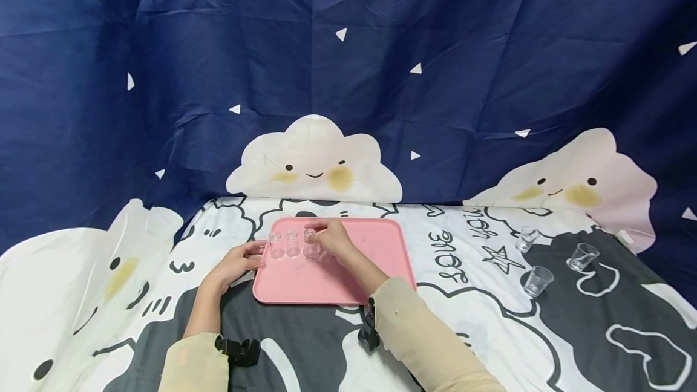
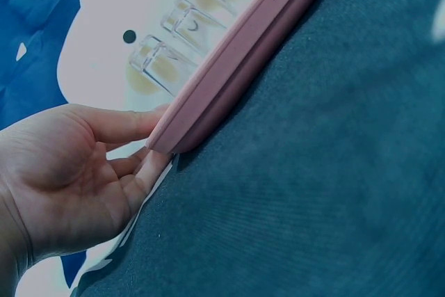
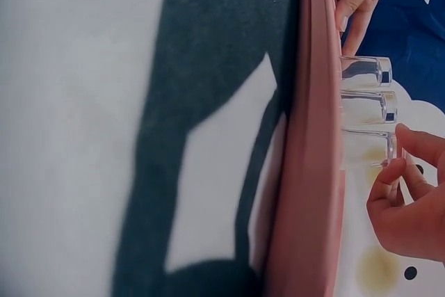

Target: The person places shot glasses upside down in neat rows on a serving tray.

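Observation:
Three small clear shot glasses stand upside down in a row on a pink tray (image 1: 376, 259), toward its far left corner. The left glass (image 2: 161, 64) and the middle glass (image 2: 191, 24) are untouched. At the row's right end, my right hand (image 1: 333, 239) pinches the upturned base of the third glass (image 3: 368, 147) between thumb and fingers; its rim is down at the tray. My left hand (image 1: 234, 266) grips the tray's left edge, thumb over the rim (image 2: 182, 119) and fingers tucked beneath, as the left wrist view shows.
Off to the right on the patterned cloth stand three more clear glasses: a far one (image 1: 526, 238), a near one (image 1: 538, 281) and a right one (image 1: 582, 256), mouths up. A dark blue curtain (image 1: 435, 95) with clouds hangs behind the cloth.

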`<state>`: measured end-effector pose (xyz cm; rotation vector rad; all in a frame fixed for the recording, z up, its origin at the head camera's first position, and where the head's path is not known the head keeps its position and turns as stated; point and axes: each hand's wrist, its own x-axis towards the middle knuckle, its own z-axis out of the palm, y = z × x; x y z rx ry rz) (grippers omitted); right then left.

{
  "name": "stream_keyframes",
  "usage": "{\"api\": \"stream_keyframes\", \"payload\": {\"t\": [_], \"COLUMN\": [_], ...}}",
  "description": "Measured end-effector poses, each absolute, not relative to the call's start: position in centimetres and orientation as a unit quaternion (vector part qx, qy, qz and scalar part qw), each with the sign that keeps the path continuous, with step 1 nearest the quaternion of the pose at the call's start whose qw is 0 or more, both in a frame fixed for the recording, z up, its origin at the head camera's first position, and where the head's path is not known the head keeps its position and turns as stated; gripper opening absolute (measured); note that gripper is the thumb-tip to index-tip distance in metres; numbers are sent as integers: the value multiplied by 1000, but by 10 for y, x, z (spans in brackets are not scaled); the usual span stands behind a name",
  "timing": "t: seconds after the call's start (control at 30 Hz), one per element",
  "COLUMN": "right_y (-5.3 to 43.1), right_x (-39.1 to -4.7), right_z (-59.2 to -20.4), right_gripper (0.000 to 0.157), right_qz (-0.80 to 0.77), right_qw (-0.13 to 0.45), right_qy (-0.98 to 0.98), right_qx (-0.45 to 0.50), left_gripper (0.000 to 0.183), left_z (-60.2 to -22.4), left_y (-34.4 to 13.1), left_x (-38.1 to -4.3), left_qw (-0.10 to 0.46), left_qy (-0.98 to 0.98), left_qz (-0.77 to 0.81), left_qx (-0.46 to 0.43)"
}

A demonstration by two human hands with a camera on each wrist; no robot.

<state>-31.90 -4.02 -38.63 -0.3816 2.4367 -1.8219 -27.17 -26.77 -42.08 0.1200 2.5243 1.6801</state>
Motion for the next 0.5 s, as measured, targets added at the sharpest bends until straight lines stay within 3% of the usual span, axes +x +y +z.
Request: {"api": "stream_keyframes", "payload": {"t": [0.5], "right_y": [-35], "right_x": [-318], "right_z": [-378], "right_gripper": [35], "right_qz": [-574], "right_qw": [47], "right_qy": [809], "right_qx": [-121], "left_gripper": [54], "left_z": [-420], "left_y": [-268], "left_x": [-272], "left_qw": [56], "left_qy": [827], "left_qz": [557], "left_qx": [45]}}
